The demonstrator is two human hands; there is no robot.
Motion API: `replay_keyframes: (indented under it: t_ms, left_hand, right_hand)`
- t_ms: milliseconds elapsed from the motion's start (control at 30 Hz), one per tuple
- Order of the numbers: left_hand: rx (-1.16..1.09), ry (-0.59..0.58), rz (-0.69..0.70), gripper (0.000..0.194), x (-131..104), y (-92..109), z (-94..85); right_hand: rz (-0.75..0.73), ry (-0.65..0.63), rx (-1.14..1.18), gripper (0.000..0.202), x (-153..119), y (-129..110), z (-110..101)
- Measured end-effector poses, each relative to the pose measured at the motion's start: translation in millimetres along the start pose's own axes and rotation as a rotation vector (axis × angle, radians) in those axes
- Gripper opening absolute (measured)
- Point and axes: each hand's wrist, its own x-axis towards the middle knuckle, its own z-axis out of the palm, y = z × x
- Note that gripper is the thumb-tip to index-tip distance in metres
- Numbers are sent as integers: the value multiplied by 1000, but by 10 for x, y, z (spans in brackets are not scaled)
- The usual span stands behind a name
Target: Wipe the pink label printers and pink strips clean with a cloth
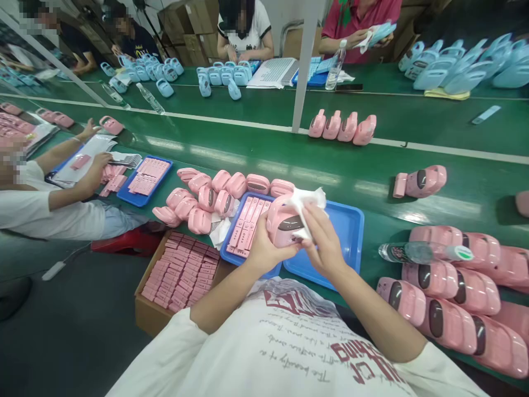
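Head view, read remotely, clock directions from picture centre: I record a glossy green table (pixel 231 140) crossing the room, with a pale post (pixel 305 69) rising from it at 1 o'clock. Co-workers sit along the far side, and cardboard cartons (pixel 202 19) are stacked behind them at 11 o'clock. One co-worker's white sleeve (pixel 25 212) shows at 9 o'clock.

I find the pink case (pixel 281 215) at centre, raised above the trays: smooth, rounded, shiny, with a dark oval window facing the camera and a small dark mark beneath it. I note the left hand (pixel 264 245) with its fingers wrapped on the near left side of the case; the right hand (pixel 324 240) grasps a crumpled white cloth (pixel 308 199) against its right side.

I log a blue tray (pixel 273 272) just left of and below the case, holding rows of pink strips (pixel 247 220). A second blue tray (pixel 346 237) lies under the right hand. At 8 o'clock, an open cardboard box (pixel 152 321) is packed with similar strips. At 4 o'clock, a clear bottle (pixel 417 252) lies across grouped pink cases (pixel 452 325).
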Motion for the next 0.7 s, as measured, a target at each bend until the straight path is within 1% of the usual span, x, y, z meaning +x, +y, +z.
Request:
replay_keyframes:
  t_ms: [33, 67, 167, 200, 233, 300, 367, 500, 600, 667, 700]
  left_hand:
    - [39, -7, 26, 93, 18, -2, -10]
    - [72, -27, 48, 89, 33, -4, -17]
    - [91, -114, 66, 69, 46, 1, -21]
    - [75, -124, 58, 65, 40, 9, -16]
    - [57, -114, 48, 66, 31, 21, -10]
    - [16, -77, 31, 76, 11, 53, 5]
    - [-31, -74, 31, 82, -3, 88, 18]
    - [-144, -115, 67, 78, -4, 132, 24]
    - [-178, -156, 71, 73, 9, 132, 9]
    - [-161, -160, 73, 75, 18, 123, 3]
    - [-137, -143, 71, 78, 22, 117, 5]
  right_hand:
    - [11, 12, 0, 57, 12, 2, -1]
    - [-15, 7, -9, 55, 27, -8, -3]
    - [-200, -73, -54, 53, 68, -35, -31]
    - [-228, -81, -51, 53, 73, -23, -45]
    - [-228, -62, -37, 53, 70, 3, -58]
    - [-165, 17, 6, 53, 38, 70, -70]
    - [-88, 110, 52, 53, -20, 116, -55]
    - [52, 232, 125, 52, -133, 65, 1]
    - [112, 219, 164, 52, -130, -7, -15]
    - [91, 180, 152, 52, -71, -40, -64]
    - [65, 149, 132, 52, -30, -54, -96]
